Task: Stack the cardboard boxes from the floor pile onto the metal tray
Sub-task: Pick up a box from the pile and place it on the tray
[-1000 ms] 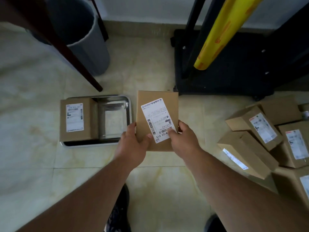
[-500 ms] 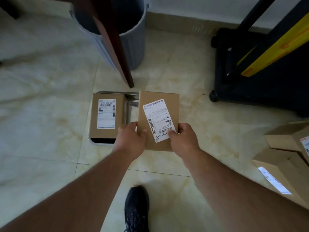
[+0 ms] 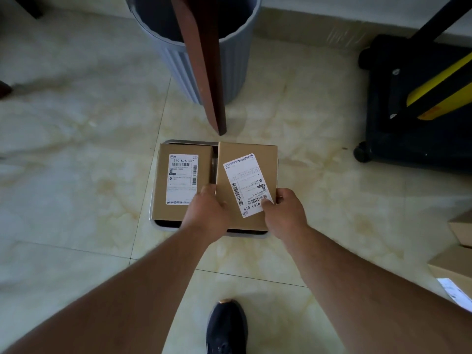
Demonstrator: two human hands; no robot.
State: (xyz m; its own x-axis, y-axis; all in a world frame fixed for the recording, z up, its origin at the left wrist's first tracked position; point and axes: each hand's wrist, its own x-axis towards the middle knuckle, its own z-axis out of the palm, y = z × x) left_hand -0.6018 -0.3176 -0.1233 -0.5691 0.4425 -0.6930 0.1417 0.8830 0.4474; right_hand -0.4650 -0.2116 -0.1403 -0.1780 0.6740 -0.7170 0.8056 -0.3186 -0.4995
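Seen from the head camera, a person's left hand (image 3: 207, 211) and right hand (image 3: 285, 213) grip the near corners of a labelled cardboard box (image 3: 246, 183), fingers curled round its edges, holding it over the right half of the metal tray (image 3: 163, 227) on the tiled floor (image 3: 76, 175). A second labelled box (image 3: 181, 182) lies flat in the tray's left half, just beside the held one. Beyond the tray stand a grey bin (image 3: 204, 47) and a dark wooden leg (image 3: 204, 60); more cardboard boxes (image 3: 457, 251) lie at the right edge, and a dark shoe (image 3: 226, 328) shows near.
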